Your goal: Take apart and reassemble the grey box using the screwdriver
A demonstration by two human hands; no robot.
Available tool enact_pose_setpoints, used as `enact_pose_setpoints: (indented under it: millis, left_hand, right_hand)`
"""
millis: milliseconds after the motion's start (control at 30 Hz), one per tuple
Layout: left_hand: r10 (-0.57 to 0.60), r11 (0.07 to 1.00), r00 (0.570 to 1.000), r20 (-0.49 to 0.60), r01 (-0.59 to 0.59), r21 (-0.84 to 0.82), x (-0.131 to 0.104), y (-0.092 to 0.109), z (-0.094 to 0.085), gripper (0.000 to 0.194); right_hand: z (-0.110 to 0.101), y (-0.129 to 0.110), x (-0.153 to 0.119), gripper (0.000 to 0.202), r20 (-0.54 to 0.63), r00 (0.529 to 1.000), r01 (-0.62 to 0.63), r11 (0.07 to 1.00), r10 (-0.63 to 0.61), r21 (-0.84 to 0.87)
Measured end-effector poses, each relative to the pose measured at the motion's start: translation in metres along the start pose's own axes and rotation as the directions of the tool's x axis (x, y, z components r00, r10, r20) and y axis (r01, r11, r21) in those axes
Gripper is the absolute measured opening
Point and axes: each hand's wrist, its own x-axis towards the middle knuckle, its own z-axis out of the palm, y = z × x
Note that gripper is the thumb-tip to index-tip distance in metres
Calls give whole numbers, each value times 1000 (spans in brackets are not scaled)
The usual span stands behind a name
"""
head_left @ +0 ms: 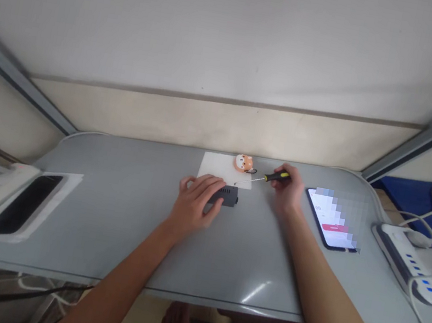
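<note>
My left hand (198, 198) is closed round the left part of a small black box (229, 196) with slots in its top, which lies on the grey table. In my right hand (289, 190) is a screwdriver (278, 176) with a black and yellow handle. Its thin shaft points left, and the tip is near a tiny dark piece (235, 183) just behind the box; whether they touch is too small to tell. Behind the box lies a white sheet (215, 166), with an orange and white animal-faced item (243, 163) at its back right corner.
A lit phone (331, 221) lies right of my right hand. Farther right is a white power strip (411, 263) with cables. On the left, a black phone-like slab (24, 206) rests on white material. The grey table (113, 221) meets a pale wall at the back.
</note>
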Motion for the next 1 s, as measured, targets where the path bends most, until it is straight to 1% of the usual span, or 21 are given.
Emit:
enact_pose_setpoints:
  millis: [100,233,333,500,667,733,900,1000]
  left_hand:
    - [32,999,999,-1,-32,43,0,9,7,34]
    - [31,999,999,21,-32,42,0,8,12,36]
    - [37,999,998,47,-39,35,0,5,13,36]
    - [65,997,996,58,-67,46,1,5,12,33]
    - [102,993,995,20,-103,62,3,5,12,29]
    - [113,991,994,7,-113,73,4,4,12,28]
    - [176,977,984,-19,-173,122,2,2,14,31]
    - [209,972,977,-38,-203,122,2,1,16,34]
  right_hand:
    - [-2,2,1,19,9,1000,16,1000,-16,-6]
    - [-2,4,1,18,39,999,23,1000,-23,-12]
    - [-2,3,0,17,61,998,26,1000,-25,-8]
    - [-2,3,0,18,82,995,51,998,-49,-26]
    - [-2,1,0,19,114,991,73,996,-67,-49]
    - [-2,0,0,18,100,993,73,997,-69,-35]
    - [-1,-2,1,18,-16,999,47,999,-47,16]
    - [-2,-2,2,19,-31,998,50,999,-50,-2]
